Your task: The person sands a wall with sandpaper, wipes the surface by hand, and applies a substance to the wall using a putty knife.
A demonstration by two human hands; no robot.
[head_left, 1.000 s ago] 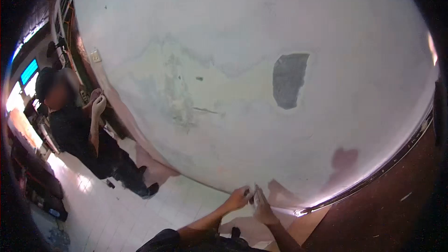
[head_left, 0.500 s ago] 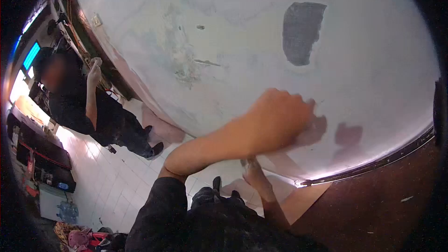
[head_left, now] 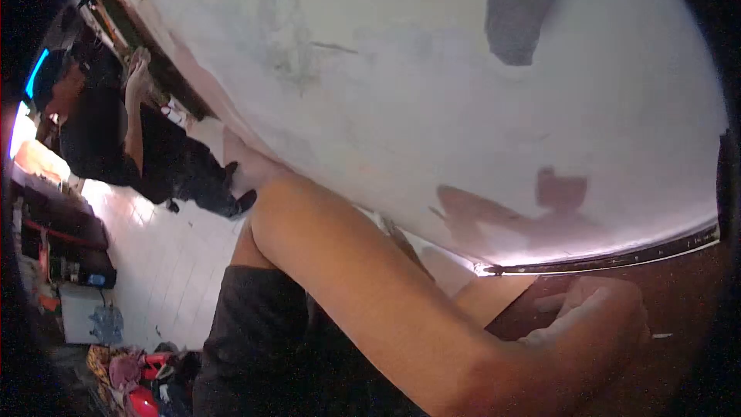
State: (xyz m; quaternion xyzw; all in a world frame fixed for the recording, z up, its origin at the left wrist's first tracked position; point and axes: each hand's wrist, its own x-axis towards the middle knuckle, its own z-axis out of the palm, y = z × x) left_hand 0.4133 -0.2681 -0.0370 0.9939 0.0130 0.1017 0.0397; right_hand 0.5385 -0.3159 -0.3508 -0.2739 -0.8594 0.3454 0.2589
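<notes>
My left arm reaches across the view, its elbow up by the floor and its forearm slanting down to the right. My left hand [head_left: 590, 324] is at the lower right, over a dark brown surface [head_left: 671, 293], blurred, with its fingers curled; what they hold, if anything, is hidden. Behind the forearm, a narrow greyish thing [head_left: 403, 241] sticks out; I cannot make out what it is. My right hand does not show. Ahead stands a pale wall [head_left: 401, 116] with a dark grey patch [head_left: 526, 8], stains and small marks. Neither visible hand nor forearm clearly touches it.
At the left a person [head_left: 116, 135] in dark clothes stands by the wall's far end, one hand raised. White floor tiles [head_left: 166, 270] lie between us. Beyond are dark furniture [head_left: 65, 220], a clear plastic container [head_left: 106, 324] and a heap of coloured cloth and items [head_left: 127, 374].
My left hand has come away from in front of the wall, down and to the right. My right hand has gone out of sight. The wall and the other person appear higher in view.
</notes>
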